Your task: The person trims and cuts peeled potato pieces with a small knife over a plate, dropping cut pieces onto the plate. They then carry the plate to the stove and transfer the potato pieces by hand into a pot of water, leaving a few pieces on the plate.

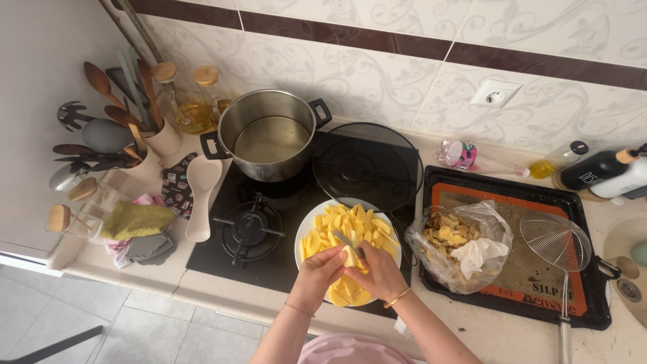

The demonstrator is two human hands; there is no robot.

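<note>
A white plate (304,229) heaped with yellow potato slices (350,226) sits on the black gas hob, at its front right. Above the plate my left hand (317,273) grips a peeled potato piece (349,256). My right hand (381,273) holds a small knife (344,240) whose blade points up-left over the slices and touches the piece. Both wrists wear thin bracelets.
A steel pot (269,135) with oil stands on the back burner, a glass lid (367,165) beside it. To the right lies a black baking tray (539,202) with a bag of peels (458,246) and a wire skimmer (556,243). Utensil jars (158,138) and oil bottles (189,101) stand at left.
</note>
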